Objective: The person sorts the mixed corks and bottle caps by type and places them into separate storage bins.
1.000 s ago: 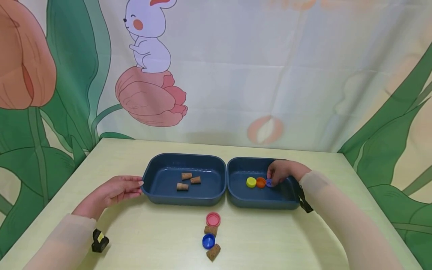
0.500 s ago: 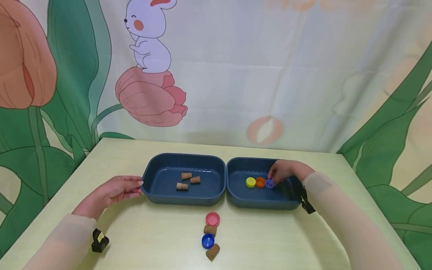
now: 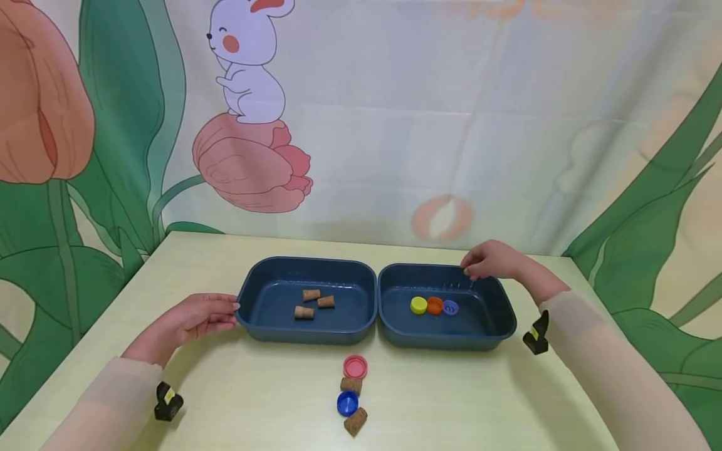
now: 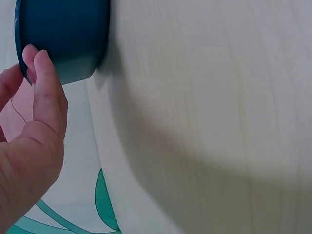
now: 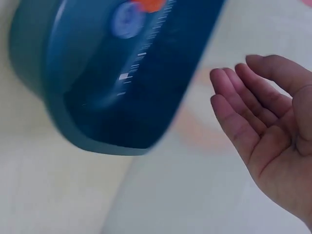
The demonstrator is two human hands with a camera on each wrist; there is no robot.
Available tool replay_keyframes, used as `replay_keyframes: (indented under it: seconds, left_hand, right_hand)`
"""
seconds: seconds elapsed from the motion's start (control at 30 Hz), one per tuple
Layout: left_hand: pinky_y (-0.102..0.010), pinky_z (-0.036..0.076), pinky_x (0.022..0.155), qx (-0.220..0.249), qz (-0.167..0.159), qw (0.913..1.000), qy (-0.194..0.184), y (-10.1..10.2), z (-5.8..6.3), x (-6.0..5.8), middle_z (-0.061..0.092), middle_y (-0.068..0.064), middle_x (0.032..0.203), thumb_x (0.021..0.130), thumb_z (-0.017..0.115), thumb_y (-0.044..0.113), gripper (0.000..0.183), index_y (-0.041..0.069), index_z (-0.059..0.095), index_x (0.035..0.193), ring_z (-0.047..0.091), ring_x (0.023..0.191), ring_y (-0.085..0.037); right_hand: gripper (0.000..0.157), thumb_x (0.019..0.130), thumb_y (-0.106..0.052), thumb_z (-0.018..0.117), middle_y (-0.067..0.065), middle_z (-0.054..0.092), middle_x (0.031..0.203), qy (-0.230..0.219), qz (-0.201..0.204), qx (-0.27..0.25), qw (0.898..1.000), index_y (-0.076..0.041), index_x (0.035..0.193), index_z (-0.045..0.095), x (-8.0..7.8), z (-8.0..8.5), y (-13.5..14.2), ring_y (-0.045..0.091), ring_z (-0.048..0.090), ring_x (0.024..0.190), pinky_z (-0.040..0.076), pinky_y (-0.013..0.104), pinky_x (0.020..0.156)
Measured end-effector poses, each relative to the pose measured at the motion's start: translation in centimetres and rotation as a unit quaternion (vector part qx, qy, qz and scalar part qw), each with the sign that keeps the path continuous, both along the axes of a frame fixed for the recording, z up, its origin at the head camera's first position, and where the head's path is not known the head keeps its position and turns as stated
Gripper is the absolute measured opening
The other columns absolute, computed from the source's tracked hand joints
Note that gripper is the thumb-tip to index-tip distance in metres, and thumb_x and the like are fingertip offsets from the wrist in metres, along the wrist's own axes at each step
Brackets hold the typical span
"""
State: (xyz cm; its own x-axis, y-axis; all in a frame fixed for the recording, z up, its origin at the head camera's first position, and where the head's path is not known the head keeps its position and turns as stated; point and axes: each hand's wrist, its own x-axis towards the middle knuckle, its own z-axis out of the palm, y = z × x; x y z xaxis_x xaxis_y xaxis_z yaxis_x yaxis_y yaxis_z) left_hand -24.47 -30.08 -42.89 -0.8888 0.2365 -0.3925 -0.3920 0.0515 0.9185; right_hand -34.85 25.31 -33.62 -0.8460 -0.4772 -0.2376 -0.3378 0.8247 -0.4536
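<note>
My left hand (image 3: 197, 316) pinches the left end of a dark blue tray (image 3: 307, 335); in the left wrist view the thumb (image 4: 46, 83) lies against its outer side. Three corks (image 3: 304, 312) lie in that tray. A second dark blue tray (image 3: 445, 342) stands right beside it. Inside are a yellow cap (image 3: 418, 305), an orange cap (image 3: 435, 305) and a purple cap (image 3: 450, 307), side by side in a row. My right hand (image 3: 493, 260) is over this tray's far right rim, holding nothing, its fingers loosely bent in the right wrist view.
On the table (image 3: 254, 401) in front of the trays, a pink cap (image 3: 355, 367), a cork (image 3: 351, 386), a blue cap (image 3: 347, 403) and another cork (image 3: 356, 421) form a line. A printed cloth (image 3: 366, 125) hangs behind the table.
My right hand has let go of the purple cap, which lies beside the orange one, and has risen back and to the right, out of the tray. The left hand has stayed put.
</note>
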Motion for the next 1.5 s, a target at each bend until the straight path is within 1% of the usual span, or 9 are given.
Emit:
replay_keyframes:
  seconds: [0.1, 0.2, 0.33, 0.5, 0.77, 0.97, 1.13, 1.33, 1.5]
  left_hand:
    - [-0.020, 0.064, 0.075, -0.004, 0.001, 1.0000, -0.002, 0.1, 0.2, -0.1, 0.075, 0.004, 0.080, 0.104, 0.057, 0.009, 0.012, 0.013, 0.068, 0.103, 0.074, 0.075, -0.007]
    - [-0.020, 0.064, 0.075, -0.007, -0.003, 1.0000, 0.000, 0.2, 0.4, -0.1, 0.075, 0.004, 0.081, 0.104, 0.057, 0.009, 0.012, 0.012, 0.068, 0.105, 0.074, 0.075, -0.007]
    - [-0.020, 0.064, 0.076, -0.011, -0.007, 0.9999, 0.002, 0.2, 0.6, -0.2, 0.075, 0.004, 0.081, 0.104, 0.056, 0.009, 0.012, 0.011, 0.068, 0.106, 0.074, 0.076, -0.007]
    - [-0.021, 0.064, 0.076, -0.011, -0.004, 0.9999, 0.001, 0.3, 0.8, -0.1, 0.075, 0.004, 0.081, 0.104, 0.056, 0.009, 0.011, 0.011, 0.067, 0.106, 0.074, 0.076, -0.008]
    - [-0.021, 0.064, 0.077, -0.005, -0.003, 1.0000, -0.001, 0.1, 0.6, -0.1, 0.075, 0.004, 0.083, 0.104, 0.054, 0.008, 0.012, 0.010, 0.065, 0.108, 0.074, 0.077, -0.008]
    - [-0.021, 0.064, 0.078, -0.003, -0.007, 1.0000, 0.001, 0.0, 0.2, 0.1, 0.075, 0.004, 0.084, 0.105, 0.054, 0.008, 0.015, 0.003, 0.062, 0.117, 0.075, 0.079, -0.008]
    - [-0.021, 0.064, 0.077, 0.014, -0.005, 0.9999, -0.001, 0.0, 0.1, 0.2, 0.076, 0.003, 0.084, 0.105, 0.053, 0.007, 0.012, 0.010, 0.065, 0.107, 0.075, 0.077, -0.008]
    - [-0.021, 0.064, 0.076, 0.023, -0.003, 0.9997, -0.005, 0.1, 0.2, 0.2, 0.076, 0.003, 0.082, 0.105, 0.053, 0.008, 0.014, 0.013, 0.066, 0.102, 0.075, 0.076, -0.008]
    - [-0.021, 0.064, 0.076, 0.020, 0.000, 0.9998, -0.007, 0.2, 0.3, 0.2, 0.075, 0.003, 0.081, 0.105, 0.055, 0.009, 0.012, 0.012, 0.065, 0.103, 0.075, 0.075, -0.008]
  right_hand:
    - [0.032, 0.101, -0.015, 0.059, 0.023, 0.075, 0.106, 0.037, -0.020, -0.041, 0.998, 0.008, 0.122, 0.067, 1.6, 1.3, 0.3, 0.032, 0.073, 0.095, 0.062, 0.041, 0.089]
    - [0.031, 0.101, -0.016, 0.060, 0.021, 0.076, 0.105, 0.057, -0.033, -0.077, 0.995, 0.006, 0.122, 0.067, 3.6, 2.1, 0.2, 0.028, 0.072, 0.095, 0.061, 0.040, 0.090]
    - [0.027, 0.101, -0.013, 0.061, 0.018, 0.076, 0.106, 0.068, -0.027, -0.104, 0.992, 0.006, 0.121, 0.067, 6.2, 2.5, -0.2, 0.021, 0.073, 0.093, 0.061, 0.031, 0.085]
    - [0.023, 0.101, -0.013, 0.064, 0.014, 0.075, 0.105, 0.068, -0.006, -0.115, 0.991, 0.002, 0.118, 0.069, 8.8, 1.6, -1.4, 0.019, 0.072, 0.091, 0.058, 0.020, 0.078]
    - [0.021, 0.099, -0.016, 0.067, 0.011, 0.076, 0.109, 0.020, 0.056, -0.140, 0.988, -0.003, 0.114, 0.073, 11.5, -0.8, -4.8, 0.011, 0.070, 0.092, 0.058, 0.018, 0.079]
    - [0.021, 0.098, -0.012, 0.067, 0.014, 0.077, 0.109, -0.010, 0.110, -0.137, 0.984, -0.001, 0.116, 0.073, 12.4, -2.7, -7.5, 0.002, 0.066, 0.087, 0.056, 0.013, 0.080]
    - [0.024, 0.096, -0.006, 0.067, 0.014, 0.076, 0.110, -0.028, 0.130, -0.130, 0.983, 0.000, 0.119, 0.072, 12.2, -4.6, -9.4, 0.003, 0.065, 0.088, 0.056, 0.012, 0.082]
    - [0.035, 0.092, -0.002, 0.070, 0.019, 0.072, 0.123, -0.066, 0.128, -0.146, 0.979, 0.003, 0.126, 0.067, 11.9, -6.9, -11.3, 0.020, 0.071, 0.105, 0.059, 0.017, 0.088]
    - [0.042, 0.089, -0.002, 0.074, 0.019, 0.069, 0.129, -0.064, 0.130, -0.139, 0.980, 0.003, 0.130, 0.065, 11.8, -8.0, -12.9, 0.029, 0.071, 0.113, 0.061, 0.020, 0.088]
